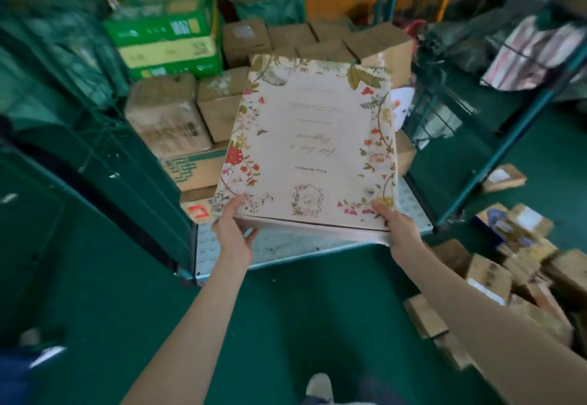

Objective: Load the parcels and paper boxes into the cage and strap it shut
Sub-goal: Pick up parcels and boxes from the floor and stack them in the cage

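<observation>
Both hands hold one flat flowered box (pixel 313 137) by its near edge. The left hand (pixel 233 233) grips the near left corner and the right hand (pixel 401 229) the near right corner, each with the thumb on the lid and the fingers curled underneath. The box is tilted in the air at the open front of the cage (pixel 127 166), above its pale floor plate (pixel 286 245). Inside, brown cardboard boxes (pixel 168 115) are stacked toward the back, with green cartons (pixel 165 39) at the back left. A pile of small parcels (pixel 508 261) lies on the green floor (pixel 270 325) to the right, outside the cage.
</observation>
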